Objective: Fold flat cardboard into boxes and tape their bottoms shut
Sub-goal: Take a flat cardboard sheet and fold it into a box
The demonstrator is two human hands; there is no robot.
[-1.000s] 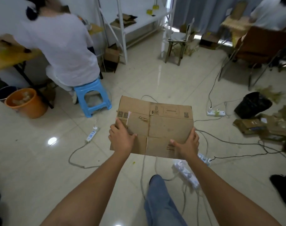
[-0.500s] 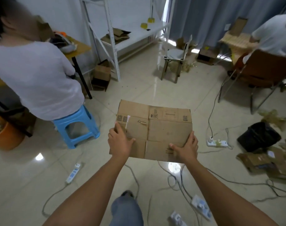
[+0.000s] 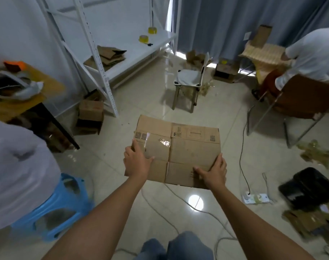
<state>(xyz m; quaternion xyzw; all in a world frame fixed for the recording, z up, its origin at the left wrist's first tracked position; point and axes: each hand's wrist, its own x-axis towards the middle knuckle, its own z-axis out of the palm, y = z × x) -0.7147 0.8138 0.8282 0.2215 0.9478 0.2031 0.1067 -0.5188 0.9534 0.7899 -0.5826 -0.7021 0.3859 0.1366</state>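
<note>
Glossy tiled floor lies below. Flat cardboard hovers at centre; left hand pinches its nine o'clock edge, right hand its five o'clock corner. Push both edges inward, so it likely squares open.

Open tiled floor is seen ahead of the flat cardboard, up to a small chair; the left side is closed off by a seated person's back on a blue stool, a table and a white shelf rack; the right is hemmed by a brown chair, a black bag and a power strip; cables are trailed across the floor beneath the arms.
</note>
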